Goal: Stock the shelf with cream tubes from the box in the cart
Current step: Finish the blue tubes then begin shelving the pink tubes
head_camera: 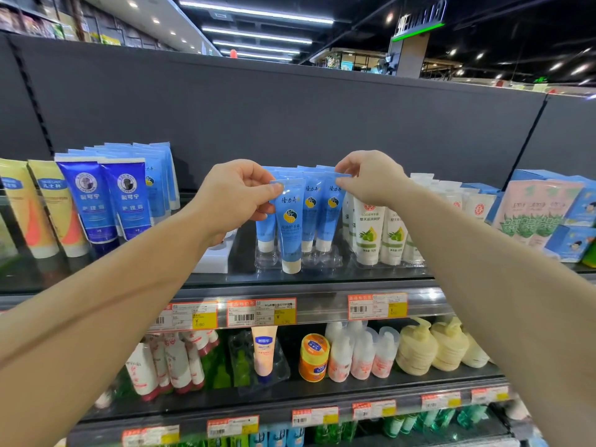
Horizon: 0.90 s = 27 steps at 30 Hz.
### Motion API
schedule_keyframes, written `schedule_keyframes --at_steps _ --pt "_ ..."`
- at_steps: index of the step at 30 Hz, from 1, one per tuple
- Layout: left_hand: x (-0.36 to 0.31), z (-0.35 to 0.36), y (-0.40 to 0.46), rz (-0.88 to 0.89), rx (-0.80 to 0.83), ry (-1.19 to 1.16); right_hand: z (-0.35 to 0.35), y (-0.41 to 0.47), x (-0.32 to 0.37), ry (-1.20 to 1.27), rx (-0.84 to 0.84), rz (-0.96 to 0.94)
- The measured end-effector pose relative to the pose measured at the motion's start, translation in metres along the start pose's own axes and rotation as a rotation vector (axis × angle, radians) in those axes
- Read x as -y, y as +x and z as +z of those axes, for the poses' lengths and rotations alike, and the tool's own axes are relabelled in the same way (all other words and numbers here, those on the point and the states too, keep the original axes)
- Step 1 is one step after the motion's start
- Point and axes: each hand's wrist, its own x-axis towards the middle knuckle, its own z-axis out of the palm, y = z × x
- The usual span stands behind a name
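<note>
Item one: the fingers of our left hand (pixel 237 191) pinch the flat crimped top of a light-blue plastic cream tube with a white cap (pixel 288 221), which stands cap-down at the front of the shelf. Item two: the fingers of our right hand (pixel 371 177) pinch the crimped top of a second, matching blue tube (pixel 330 214) in the row just behind and to the right.

Both tubes stand among a small cluster of the same blue tubes, seated in a clear plastic display tray (pixel 322 261) on the dark glass-fronted top shelf (pixel 322 279). Adjoining stock: dark-blue tubes (pixel 106 204) and yellow tubes (pixel 35 208) to the left, white tubes with a green olive print (pixel 369 233) to the right, orange price labels (pixel 261 312) along the shelf edge.

Progress, as we judge it: several blue tubes are already placed, yet the tray shows vacant cups at its front, so stocking looks partway done, with more tubes to fetch.

Not accounted for: the box and the cart lie outside the view, so remaining stock is unknown. Rear rows are hidden behind the front tubes; label print is too small to read.
</note>
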Motion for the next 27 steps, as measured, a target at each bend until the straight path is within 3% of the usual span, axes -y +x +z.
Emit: schedule_keyframes --at_steps 12,19,27 --pt "-0.012 0.041 0.022 0.023 0.011 -0.089 -0.006 -0.031 -0.010 0.272 -0.256 0.012" --pt "-0.008 0.062 0.032 0.017 0.032 -0.082 -0.007 -0.049 -0.031 0.349 -0.209 0.056" --pt "-0.009 0.071 0.033 0.093 0.074 0.087 -0.007 -0.048 -0.026 0.309 -0.188 0.006"
